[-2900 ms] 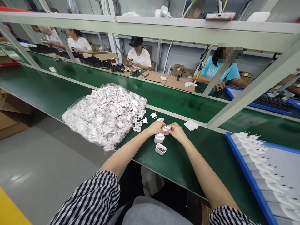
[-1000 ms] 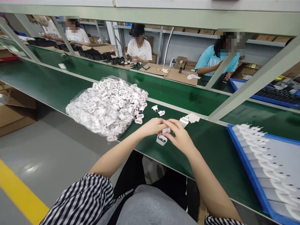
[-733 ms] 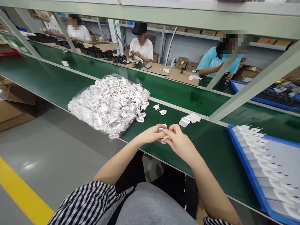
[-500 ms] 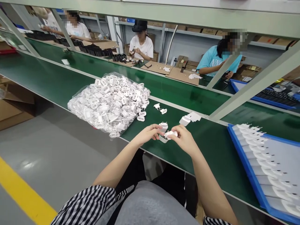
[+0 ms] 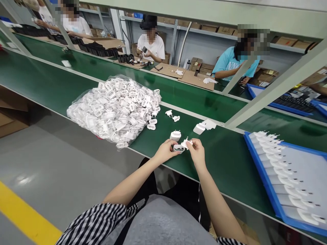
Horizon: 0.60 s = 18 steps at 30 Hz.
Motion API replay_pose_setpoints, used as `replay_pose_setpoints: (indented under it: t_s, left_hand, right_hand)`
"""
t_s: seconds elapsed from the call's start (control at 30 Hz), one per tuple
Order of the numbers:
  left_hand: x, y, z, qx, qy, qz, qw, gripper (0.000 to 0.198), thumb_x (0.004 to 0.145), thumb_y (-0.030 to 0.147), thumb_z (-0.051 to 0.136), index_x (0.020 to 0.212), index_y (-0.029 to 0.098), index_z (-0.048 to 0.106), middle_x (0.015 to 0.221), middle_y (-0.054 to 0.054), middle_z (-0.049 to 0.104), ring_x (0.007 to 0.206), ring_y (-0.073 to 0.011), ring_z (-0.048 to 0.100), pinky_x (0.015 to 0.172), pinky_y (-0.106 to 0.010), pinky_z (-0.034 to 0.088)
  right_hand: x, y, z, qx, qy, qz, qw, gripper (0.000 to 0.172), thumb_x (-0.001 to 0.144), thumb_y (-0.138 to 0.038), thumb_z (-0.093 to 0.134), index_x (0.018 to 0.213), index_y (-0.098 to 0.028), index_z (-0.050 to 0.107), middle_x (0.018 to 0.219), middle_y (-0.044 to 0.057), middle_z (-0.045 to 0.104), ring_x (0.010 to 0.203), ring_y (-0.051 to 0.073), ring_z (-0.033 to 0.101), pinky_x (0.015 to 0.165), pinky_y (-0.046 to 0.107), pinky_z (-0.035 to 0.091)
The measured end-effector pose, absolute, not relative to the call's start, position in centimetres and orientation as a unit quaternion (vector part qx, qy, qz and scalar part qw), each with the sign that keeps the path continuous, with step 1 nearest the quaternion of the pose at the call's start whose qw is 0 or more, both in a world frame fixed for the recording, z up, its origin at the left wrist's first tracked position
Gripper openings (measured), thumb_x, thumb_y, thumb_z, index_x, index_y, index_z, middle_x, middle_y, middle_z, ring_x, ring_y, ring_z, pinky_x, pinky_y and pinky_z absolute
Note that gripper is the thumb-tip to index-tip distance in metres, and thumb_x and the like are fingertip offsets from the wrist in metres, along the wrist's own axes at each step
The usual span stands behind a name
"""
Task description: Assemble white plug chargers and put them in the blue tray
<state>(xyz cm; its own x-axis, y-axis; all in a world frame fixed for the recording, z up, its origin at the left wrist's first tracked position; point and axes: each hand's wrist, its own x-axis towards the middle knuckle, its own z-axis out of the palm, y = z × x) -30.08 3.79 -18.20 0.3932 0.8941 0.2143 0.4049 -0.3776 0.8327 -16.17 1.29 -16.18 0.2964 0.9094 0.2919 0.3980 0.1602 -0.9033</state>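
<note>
Between the fingers and thumb of my left hand (image 5: 166, 151) is a white charger housing (image 5: 178, 148), its open end facing me with dark parts inside. My right hand (image 5: 198, 152) pinches a white plug cover (image 5: 187, 143) with metal pins pointing up, close beside the housing's open end. Just behind my left hand a white plug charger (image 5: 175, 135) stands on the green bench, pins up. Two loose plug covers (image 5: 172, 116) lie farther back. To the right rests another white housing (image 5: 199, 128) beside flat white pieces (image 5: 209, 124).
A clear plastic bag (image 5: 84, 112) heaped with white plug covers lies at left on the green bench (image 5: 219, 160). At right, a blue tray (image 5: 258, 166) holds a row of white chargers. Slanted metal posts (image 5: 270, 85) stand behind; several people work across the bench.
My left hand now grips the housing at its side, with its open end showing. The plug cover in my right hand has turned pins up. The view has shifted slightly.
</note>
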Motion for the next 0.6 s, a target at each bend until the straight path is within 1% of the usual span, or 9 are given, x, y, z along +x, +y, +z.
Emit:
replay_pose_setpoints:
  t_s: [0.1,0.17,0.23,0.3,0.37,0.43,0.5,0.6]
  left_hand:
    - [-29.9,3.4,-18.4,0.754,0.435,0.361,0.336,0.025,0.059,0.028,0.056,0.081,0.016,0.052,0.080,0.001,0.050,0.052,-0.0045,0.041,0.054,-0.017,0.036]
    - [-29.7,3.2,-18.5,0.756,0.433,0.365,0.328,0.025,0.061,0.027,0.055,0.083,0.016,0.051,0.081,0.001,0.050,0.051,-0.0040,0.041,0.054,-0.017,0.036]
    - [-29.6,3.0,-18.6,0.758,0.426,0.369,0.328,0.025,0.062,0.025,0.055,0.085,0.016,0.051,0.083,0.001,0.051,0.050,-0.0033,0.041,0.053,-0.016,0.036]
    - [-29.5,2.9,-18.6,0.755,0.422,0.378,0.330,0.024,0.062,0.024,0.054,0.085,0.015,0.051,0.085,0.001,0.051,0.051,-0.0029,0.041,0.053,-0.015,0.036]
    - [-29.5,2.8,-18.7,0.751,0.421,0.386,0.331,0.024,0.063,0.022,0.054,0.085,0.015,0.051,0.083,0.001,0.050,0.051,-0.0031,0.042,0.053,-0.015,0.036]
    - [-29.6,2.7,-18.9,0.748,0.420,0.391,0.331,0.025,0.062,0.021,0.053,0.087,0.016,0.051,0.081,0.001,0.050,0.051,-0.0031,0.043,0.053,-0.015,0.037]
    - [-29.6,2.7,-19.1,0.746,0.420,0.393,0.336,0.026,0.063,0.020,0.053,0.089,0.016,0.050,0.082,0.001,0.049,0.051,-0.0030,0.043,0.053,-0.015,0.037]
    - [-29.6,2.6,-19.3,0.742,0.423,0.388,0.346,0.029,0.064,0.022,0.051,0.092,0.016,0.049,0.088,0.000,0.049,0.052,-0.0031,0.043,0.055,-0.016,0.038]
  right_hand:
    - [-16.6,1.1,-16.6,-0.628,-0.543,0.165,0.533,0.021,0.064,-0.031,0.049,0.063,-0.016,0.034,0.055,-0.004,0.030,0.048,0.006,0.031,0.047,0.019,0.029]
    - [-16.9,1.0,-16.6,-0.635,-0.545,0.120,0.534,0.016,0.065,-0.028,0.047,0.070,-0.016,0.038,0.053,-0.005,0.028,0.046,0.006,0.030,0.046,0.019,0.029]
    - [-17.1,0.9,-16.5,-0.630,-0.558,0.086,0.533,0.013,0.068,-0.026,0.044,0.075,-0.016,0.044,0.053,-0.005,0.031,0.047,0.007,0.031,0.048,0.020,0.030]
    - [-17.0,0.8,-16.2,-0.626,-0.565,0.072,0.534,0.014,0.069,-0.027,0.041,0.073,-0.015,0.048,0.054,-0.003,0.035,0.048,0.007,0.033,0.049,0.020,0.031]
    - [-16.7,0.7,-15.6,-0.635,-0.559,0.076,0.527,0.016,0.069,-0.029,0.042,0.068,-0.015,0.049,0.056,-0.002,0.040,0.049,0.008,0.036,0.049,0.020,0.031]
    - [-16.4,0.6,-14.9,-0.657,-0.561,0.096,0.494,0.018,0.068,-0.034,0.045,0.065,-0.015,0.047,0.056,-0.002,0.044,0.048,0.008,0.039,0.050,0.020,0.032]
    - [-16.2,0.4,-14.2,-0.678,-0.577,0.110,0.441,0.022,0.065,-0.037,0.049,0.062,-0.016,0.045,0.052,-0.003,0.044,0.047,0.008,0.041,0.050,0.020,0.032]
    - [-16.6,0.3,-13.3,-0.694,-0.607,0.106,0.372,0.027,0.063,-0.040,0.052,0.057,-0.016,0.040,0.048,-0.003,0.044,0.046,0.009,0.042,0.049,0.020,0.031]
